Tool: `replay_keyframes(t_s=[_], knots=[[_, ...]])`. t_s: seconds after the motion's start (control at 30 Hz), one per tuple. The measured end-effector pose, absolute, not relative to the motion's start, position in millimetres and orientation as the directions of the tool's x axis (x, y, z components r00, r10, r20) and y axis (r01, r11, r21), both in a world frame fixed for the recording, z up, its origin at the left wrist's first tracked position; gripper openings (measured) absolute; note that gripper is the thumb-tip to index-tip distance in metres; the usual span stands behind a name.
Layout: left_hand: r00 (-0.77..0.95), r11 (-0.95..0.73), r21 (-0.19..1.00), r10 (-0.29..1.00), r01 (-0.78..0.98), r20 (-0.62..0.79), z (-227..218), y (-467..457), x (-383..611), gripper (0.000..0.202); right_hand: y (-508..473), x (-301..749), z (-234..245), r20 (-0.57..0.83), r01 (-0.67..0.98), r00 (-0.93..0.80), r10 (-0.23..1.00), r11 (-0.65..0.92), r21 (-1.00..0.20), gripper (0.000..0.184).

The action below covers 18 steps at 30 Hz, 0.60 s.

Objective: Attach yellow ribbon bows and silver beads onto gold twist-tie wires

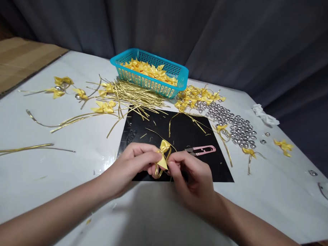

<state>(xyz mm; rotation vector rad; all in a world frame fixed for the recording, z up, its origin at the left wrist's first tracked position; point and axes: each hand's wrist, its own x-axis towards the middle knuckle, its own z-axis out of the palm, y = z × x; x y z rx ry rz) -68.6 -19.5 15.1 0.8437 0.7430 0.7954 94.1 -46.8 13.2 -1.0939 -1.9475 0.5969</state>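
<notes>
My left hand (133, 163) and my right hand (191, 179) meet over the near edge of a black mat (180, 133). Both pinch a small yellow ribbon bow (164, 151) with a thin gold wire tie looped beneath it. The left fingers close on the bow's left side, and the right fingertips grip the wire on its right. Just beyond my right hand, on the mat, lie pink thread snips (204, 150).
A blue basket (151, 71) full of yellow bows stands at the back. In front of it is a heap of gold wire ties (133, 93). Silver beads (234, 124) spread to the right, with finished bows scattered on the white table (47, 170).
</notes>
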Motion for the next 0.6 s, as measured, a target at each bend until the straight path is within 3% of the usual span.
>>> replay_keyframes(t_s=[0.3, 0.43, 0.6], knots=[[0.553, 0.389, 0.912, 0.792, -0.129, -0.259, 13, -20, -69, 0.025, -44, 95, 16, 0.438, 0.448, -0.332, 0.835, 0.549, -0.706, 0.011], [0.533, 0.336, 0.942, 0.800, -0.020, -0.274, 16, -21, -67, 0.023, -41, 100, 20, 0.440, 0.468, -0.226, 0.869, 0.493, -0.734, 0.006], [0.535, 0.225, 0.959, 0.796, 0.170, -0.282, 18, -24, -63, 0.027, -34, 101, 28, 0.526, 0.530, -0.329, 0.784, 0.614, -0.584, 0.007]])
